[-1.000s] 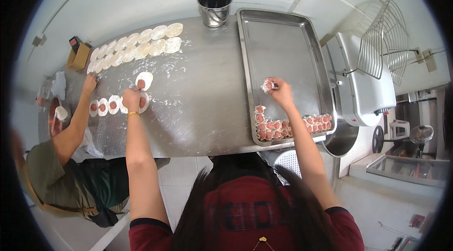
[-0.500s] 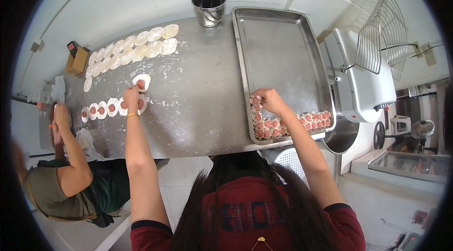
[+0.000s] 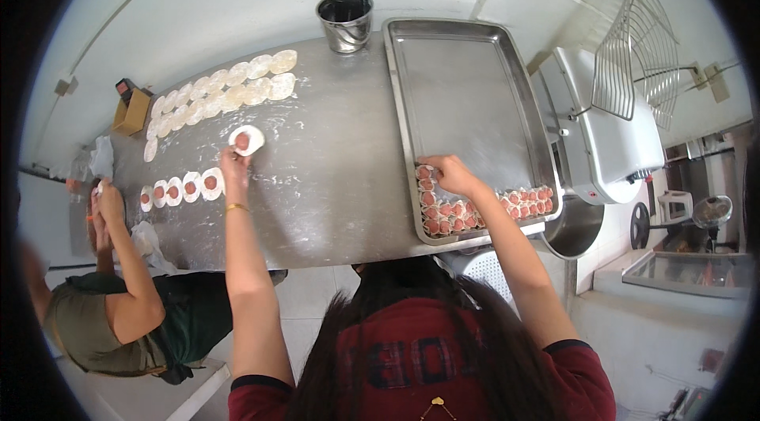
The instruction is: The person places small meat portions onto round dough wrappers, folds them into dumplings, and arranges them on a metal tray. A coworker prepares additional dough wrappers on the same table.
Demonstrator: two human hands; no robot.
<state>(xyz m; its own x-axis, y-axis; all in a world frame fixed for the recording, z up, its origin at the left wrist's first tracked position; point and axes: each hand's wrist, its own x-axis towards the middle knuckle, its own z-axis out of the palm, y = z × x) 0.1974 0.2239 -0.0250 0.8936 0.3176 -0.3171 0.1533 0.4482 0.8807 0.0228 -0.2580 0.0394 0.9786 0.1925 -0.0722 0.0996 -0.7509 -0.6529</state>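
Observation:
My left hand [image 3: 235, 169] is closed on the near edge of a round white dough wrapper [image 3: 255, 136] with a ball of pink meat filling on it. To its left lies a short row of similar filled wrappers [image 3: 191, 187]. My right hand [image 3: 453, 176] is over the large metal tray [image 3: 401, 104], its index finger stretched toward the tray's left wall and the other fingers partly curled. That fingertip touches or nearly touches the far end of a line of small meat-filled dumplings [image 3: 428, 198]. More dumplings fill the tray's near side.
Bare wrappers [image 3: 214, 82] lie in overlapping rows at the far left. A metal bucket [image 3: 345, 35] stands at the back. Right of the tray are a white machine [image 3: 606, 120] and a wire rack [image 3: 625, 65]. At the left, a co-worker's hands [image 3: 107, 203] work over the table.
My left hand has shifted slightly right with the wrapper; the filled wrapper at the row's right end no longer shows. My right index finger has straightened toward the tray's left wall.

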